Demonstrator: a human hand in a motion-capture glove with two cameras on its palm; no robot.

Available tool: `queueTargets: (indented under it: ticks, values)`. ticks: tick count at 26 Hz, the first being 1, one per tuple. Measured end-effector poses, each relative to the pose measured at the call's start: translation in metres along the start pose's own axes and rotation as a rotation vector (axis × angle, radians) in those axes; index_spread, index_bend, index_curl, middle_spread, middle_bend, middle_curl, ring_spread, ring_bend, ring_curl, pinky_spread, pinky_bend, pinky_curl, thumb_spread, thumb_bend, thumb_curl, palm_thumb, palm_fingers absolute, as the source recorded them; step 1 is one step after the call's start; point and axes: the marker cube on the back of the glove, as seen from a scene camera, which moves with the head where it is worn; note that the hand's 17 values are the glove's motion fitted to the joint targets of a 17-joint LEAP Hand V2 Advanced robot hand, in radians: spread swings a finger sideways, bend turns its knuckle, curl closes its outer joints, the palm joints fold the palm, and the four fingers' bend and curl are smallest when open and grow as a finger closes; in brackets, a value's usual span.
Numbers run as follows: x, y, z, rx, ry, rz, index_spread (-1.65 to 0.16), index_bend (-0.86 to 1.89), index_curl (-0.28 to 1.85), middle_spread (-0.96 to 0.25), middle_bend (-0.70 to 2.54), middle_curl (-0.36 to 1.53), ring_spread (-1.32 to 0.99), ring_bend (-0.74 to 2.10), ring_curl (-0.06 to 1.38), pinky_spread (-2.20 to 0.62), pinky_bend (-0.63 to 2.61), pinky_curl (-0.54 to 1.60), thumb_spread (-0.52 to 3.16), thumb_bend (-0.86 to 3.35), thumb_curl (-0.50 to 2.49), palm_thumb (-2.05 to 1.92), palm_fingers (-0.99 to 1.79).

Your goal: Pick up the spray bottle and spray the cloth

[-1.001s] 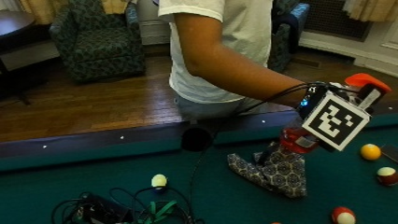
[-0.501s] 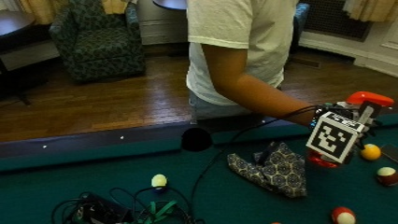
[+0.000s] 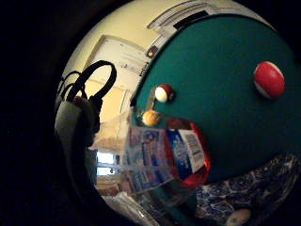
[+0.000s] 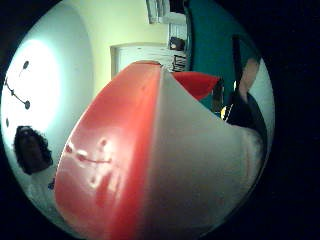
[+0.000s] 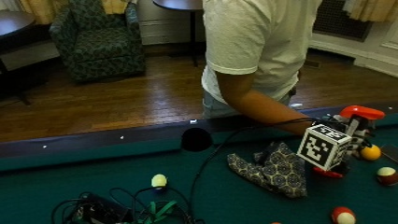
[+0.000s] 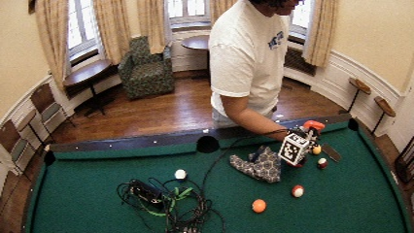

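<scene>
Beside cloth [image 5: 274, 169], hand [image 5: 345, 140] around spray bottle [image 5: 354, 122]

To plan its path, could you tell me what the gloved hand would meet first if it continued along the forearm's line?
The hand grips the spray bottle; carried onward, they would probably meet the red-and-white ball first, though depth is unclear.

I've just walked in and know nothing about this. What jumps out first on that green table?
The red-topped spray bottle stands out, gripped by the person's gloved right hand near the far rail of the green pool table. Just beside it lies a crumpled, dark patterned cloth. Billiard balls dot the felt, among them a yellow ball next to the bottle, and a tangle of cables sprawls at the near side.
</scene>
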Motion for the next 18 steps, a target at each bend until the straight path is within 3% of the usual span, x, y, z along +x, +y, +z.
queueTargets:
  ticks: [18]
  values:
    - [0.01,-0.035,0.021,0.041,0.025,-0.003,-0.31,0.21,0.64,-0.2,0.59,0.54,-0.22,0.62,0.48,-0.3,0.36,0.43,0.19,-0.03,0.84,1.0,1.34]
